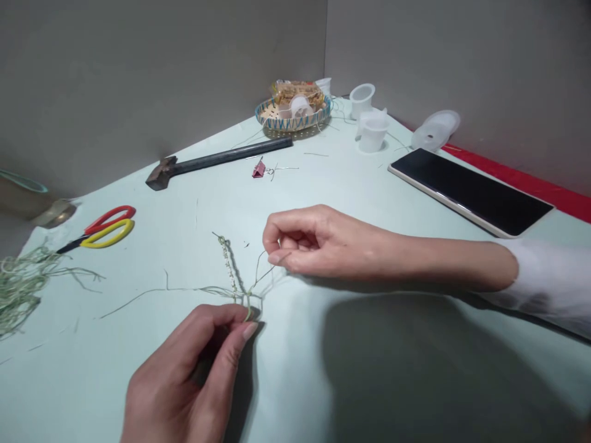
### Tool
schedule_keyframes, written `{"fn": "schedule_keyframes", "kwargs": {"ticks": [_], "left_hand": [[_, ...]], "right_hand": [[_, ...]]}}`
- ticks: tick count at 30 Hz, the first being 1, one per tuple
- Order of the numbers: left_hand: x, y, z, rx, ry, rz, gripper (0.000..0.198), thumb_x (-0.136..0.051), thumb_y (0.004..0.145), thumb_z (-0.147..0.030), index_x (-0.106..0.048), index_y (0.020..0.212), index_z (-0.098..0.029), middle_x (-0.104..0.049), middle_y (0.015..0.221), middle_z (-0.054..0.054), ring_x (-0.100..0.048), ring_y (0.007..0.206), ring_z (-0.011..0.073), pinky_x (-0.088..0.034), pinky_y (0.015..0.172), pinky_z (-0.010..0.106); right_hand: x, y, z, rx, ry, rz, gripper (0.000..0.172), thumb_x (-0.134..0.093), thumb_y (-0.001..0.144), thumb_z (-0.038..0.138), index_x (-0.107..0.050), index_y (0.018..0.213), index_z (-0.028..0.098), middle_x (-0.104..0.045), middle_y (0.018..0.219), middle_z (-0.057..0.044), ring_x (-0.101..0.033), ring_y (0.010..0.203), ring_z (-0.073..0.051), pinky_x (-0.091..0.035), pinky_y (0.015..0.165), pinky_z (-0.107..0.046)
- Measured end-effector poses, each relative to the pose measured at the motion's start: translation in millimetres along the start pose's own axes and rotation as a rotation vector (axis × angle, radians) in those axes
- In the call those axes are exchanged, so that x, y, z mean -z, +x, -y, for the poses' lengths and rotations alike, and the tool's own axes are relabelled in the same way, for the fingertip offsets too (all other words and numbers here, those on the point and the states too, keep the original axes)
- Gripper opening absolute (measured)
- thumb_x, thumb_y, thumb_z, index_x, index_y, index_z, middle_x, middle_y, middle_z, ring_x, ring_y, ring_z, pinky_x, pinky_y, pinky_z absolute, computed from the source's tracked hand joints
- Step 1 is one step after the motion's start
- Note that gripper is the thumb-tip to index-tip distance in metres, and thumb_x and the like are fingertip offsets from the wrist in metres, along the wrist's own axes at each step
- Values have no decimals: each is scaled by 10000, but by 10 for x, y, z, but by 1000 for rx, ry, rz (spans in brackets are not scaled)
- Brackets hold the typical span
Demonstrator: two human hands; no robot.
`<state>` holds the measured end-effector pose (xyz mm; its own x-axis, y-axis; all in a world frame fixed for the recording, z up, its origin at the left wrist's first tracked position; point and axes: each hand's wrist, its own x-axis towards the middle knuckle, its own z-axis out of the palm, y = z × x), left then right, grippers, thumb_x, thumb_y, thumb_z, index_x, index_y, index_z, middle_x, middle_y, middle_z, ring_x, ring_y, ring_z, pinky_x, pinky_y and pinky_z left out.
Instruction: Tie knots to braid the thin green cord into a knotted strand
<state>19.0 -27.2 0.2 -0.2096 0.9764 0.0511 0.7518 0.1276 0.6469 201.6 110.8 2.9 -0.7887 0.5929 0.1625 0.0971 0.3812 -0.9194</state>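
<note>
A thin braided cord of pale green straw-like strands (229, 271) lies on the light table (369, 369), its knotted end pointing away from me. My left hand (194, 369) is closed in a pinch on the near end of the braid, thumb against forefinger. My right hand (314, 243) comes in from the right in a white sleeve, its fingers curled and pinching one loose strand that runs back to the braid. Other loose strands (152, 295) trail off to the left across the table.
A bundle of green strands (18, 289) lies at the left edge, with red and yellow scissors (104, 229) beside it. A hammer (217, 160), a pink binder clip (259, 168), a woven basket (294, 111), white cups (372, 126) and a phone (471, 189) lie farther back.
</note>
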Motion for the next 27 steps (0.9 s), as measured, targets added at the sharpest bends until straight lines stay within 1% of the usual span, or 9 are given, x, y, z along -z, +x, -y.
{"fn": "schedule_keyframes", "kwargs": {"ticks": [3,6,10,13,17,20,22,24,27], "left_hand": [[5,29,48,-237,12,74,25,-583,861,-311,-606,854,-303,-633,868,-48,-599,796,140,-455,699,218],[0,30,62,-336,22,126,46,-570,869,-239,-585,854,-280,-582,896,-22,-579,810,136,-448,675,205],[2,3,39,-362,51,154,103,-496,901,-189,-546,841,-256,-551,879,-10,-554,767,121,-431,643,198],[13,1,30,-398,40,187,116,-495,899,-165,-539,840,-254,-548,836,-22,-548,723,105,-429,629,181],[19,10,9,-377,19,182,127,-492,897,-175,-552,819,-254,-560,811,-15,-551,703,124,-434,604,202],[17,10,-7,-348,9,187,115,-494,898,-192,-550,814,-247,-560,809,-7,-552,709,137,-435,609,219],[14,6,-11,-354,32,198,91,-511,894,-195,-541,823,-243,-559,816,-8,-554,714,132,-438,616,216],[9,-3,-16,-379,71,199,77,-511,897,-192,-539,843,-238,-564,838,-3,-566,730,130,-449,628,212],[-5,-32,-35,-434,174,168,78,-465,923,-205,-535,908,-235,-577,881,13,-603,752,134,-478,654,218]], "right_hand": [[24,95,-39,81,-227,-65,67,-483,806,140,-546,790,158,-413,608,60,-365,562,-66,-290,536,-199],[1,223,-54,133,-382,-90,90,-464,812,129,-545,780,149,-435,611,55,-376,561,-67,-287,564,-209],[-66,386,-91,141,-468,-88,101,-444,815,128,-531,774,157,-455,618,40,-353,564,-85,-255,572,-234],[-118,459,-157,131,-527,-95,106,-439,820,144,-535,783,166,-472,634,25,-345,576,-101,-242,585,-252],[-125,486,-229,96,-564,-112,116,-446,840,180,-555,801,169,-499,644,12,-374,589,-112,-243,593,-256],[-39,424,-212,81,-569,-124,109,-468,863,211,-566,843,168,-524,669,12,-412,618,-112,-262,610,-248],[51,312,-161,79,-572,-124,107,-467,883,214,-559,907,164,-529,677,19,-422,627,-108,-274,619,-241],[141,135,-93,83,-577,-114,120,-455,904,213,-541,966,158,-528,682,27,-426,626,-103,-286,622,-236],[214,-200,6,83,-587,-87,124,-436,929,226,-528,976,158,-525,710,24,-433,633,-103,-300,615,-236]]}}
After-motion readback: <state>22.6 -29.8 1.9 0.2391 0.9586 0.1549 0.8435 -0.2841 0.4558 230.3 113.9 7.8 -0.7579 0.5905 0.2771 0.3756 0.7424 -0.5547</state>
